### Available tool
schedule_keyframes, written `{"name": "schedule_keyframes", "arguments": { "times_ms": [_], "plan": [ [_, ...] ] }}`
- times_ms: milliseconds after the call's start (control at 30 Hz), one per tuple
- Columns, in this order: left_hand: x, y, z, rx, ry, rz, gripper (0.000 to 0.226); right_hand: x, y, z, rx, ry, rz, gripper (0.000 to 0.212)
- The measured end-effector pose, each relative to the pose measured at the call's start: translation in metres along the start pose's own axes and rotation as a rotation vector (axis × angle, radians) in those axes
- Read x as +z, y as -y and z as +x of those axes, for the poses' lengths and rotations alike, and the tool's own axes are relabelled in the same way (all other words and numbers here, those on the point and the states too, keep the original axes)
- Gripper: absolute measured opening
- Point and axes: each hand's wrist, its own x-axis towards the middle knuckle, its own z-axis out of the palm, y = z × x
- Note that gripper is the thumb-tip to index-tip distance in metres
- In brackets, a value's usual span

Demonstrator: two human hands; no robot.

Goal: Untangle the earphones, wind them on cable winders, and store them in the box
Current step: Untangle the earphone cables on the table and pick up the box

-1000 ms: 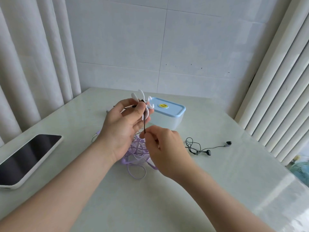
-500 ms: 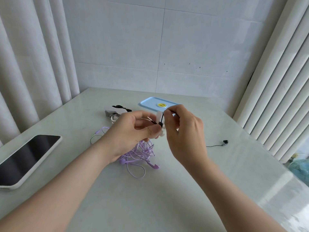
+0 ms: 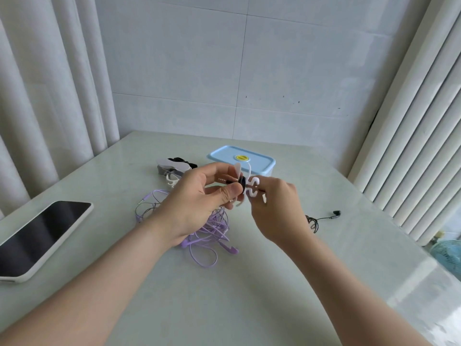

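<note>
In the head view, my right hand [image 3: 274, 208] has dropped from the top of the white cable winder [image 3: 245, 188] to its right side since half a second ago, fingers pinched on the black earphone cable, and more black cable is now wrapped on the winder's core. A loose run of black earphones [image 3: 324, 218] shows again on the table to the right of that hand, one bud at its far end. My left hand [image 3: 197, 201] grips the winder from the left, thumb against the wound cable, the jack plug poking out between its fingers.

Under and just beyond the left hand lies the tangled purple earphones [image 3: 212, 233]. The blue-lidded box [image 3: 242, 158], lid on, sits just behind both hands; spare winders [image 3: 172, 168] lie beyond the left hand. A phone [image 3: 42, 236] rests well left of my left forearm near the table edge.

The pale glossy table [image 3: 224, 308] has open room nearer me and to the right of the right hand. Tiled wall behind, curtains left, ribbed panel right.
</note>
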Motion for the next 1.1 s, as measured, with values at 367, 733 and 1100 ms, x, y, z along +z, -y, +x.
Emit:
{"name": "schedule_keyframes", "arguments": {
  "times_ms": [367, 733, 1100],
  "plan": [
    [-0.003, 0.003, 0.004, -0.109, -0.347, -0.1, 0.022, 0.007, 0.016, -0.011, -0.277, 0.166, -0.051, 0.037],
    [-0.007, 0.002, 0.002, -0.102, -0.142, 0.121, 0.017, -0.017, 0.016, -0.001, -0.091, -0.116, 0.348, 0.026],
    [-0.003, -0.002, -0.005, -0.12, 0.22, 0.246, 0.018, -0.028, -0.008, 0.012, 0.074, -0.193, 0.484, 0.013]
  ]
}}
